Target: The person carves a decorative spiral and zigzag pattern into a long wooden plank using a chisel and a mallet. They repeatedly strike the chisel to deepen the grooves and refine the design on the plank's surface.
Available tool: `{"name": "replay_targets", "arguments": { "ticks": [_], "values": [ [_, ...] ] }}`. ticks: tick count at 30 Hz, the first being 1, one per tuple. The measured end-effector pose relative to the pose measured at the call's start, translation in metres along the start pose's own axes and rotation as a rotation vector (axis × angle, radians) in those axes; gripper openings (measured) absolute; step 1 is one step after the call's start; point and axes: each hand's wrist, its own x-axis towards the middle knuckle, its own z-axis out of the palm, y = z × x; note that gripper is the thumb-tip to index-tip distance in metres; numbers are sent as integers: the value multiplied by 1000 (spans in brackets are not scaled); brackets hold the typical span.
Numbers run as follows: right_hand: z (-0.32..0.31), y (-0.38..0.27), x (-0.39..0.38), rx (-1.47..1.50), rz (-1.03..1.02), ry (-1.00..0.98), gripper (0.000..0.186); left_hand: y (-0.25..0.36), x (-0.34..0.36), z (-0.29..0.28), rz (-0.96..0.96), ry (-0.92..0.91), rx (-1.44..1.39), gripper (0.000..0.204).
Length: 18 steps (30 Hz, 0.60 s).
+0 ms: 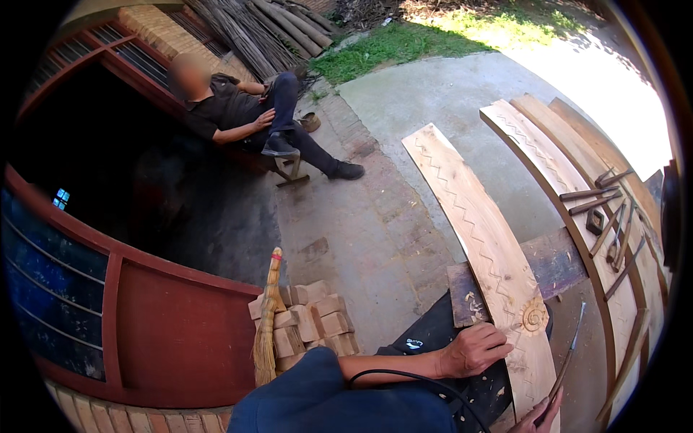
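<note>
A long pale wooden board (469,209) slants across my lap, with a zigzag line along it and a carved round spiral (533,316) near my end. My left hand (476,351) is closed, fingers curled, at the board's left edge beside the spiral; what it holds, if anything, is hidden. Low in the picture, my right hand (538,417) grips a long thin carving chisel (570,345) at the board's right edge. The chisel's narrow metal end points up and away from me, clear of the spiral. The lower part of this hand is cut off.
A dark worn bench plank (552,263) lies under the board. To the right, more boards (548,155) carry several chisels (593,203) and a small dark square block (595,221). Wooden blocks (310,321) and a straw broom (269,325) stand left. A person (238,115) sits by the doorway.
</note>
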Motion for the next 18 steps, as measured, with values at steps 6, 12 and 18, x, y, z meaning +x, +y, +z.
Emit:
{"name": "replay_targets", "arguments": {
  "ticks": [6,12,18],
  "values": [
    [8,12,-13,174,11,-169,31,11,-2,2,-28,3,3,32],
    [8,-18,-27,125,-203,-352,29,8,-23,8,4,-91,-60,28],
    [-4,-49,-40,-63,-301,-335,30,15,-48,2,39,-212,-74,17]
  ]
}}
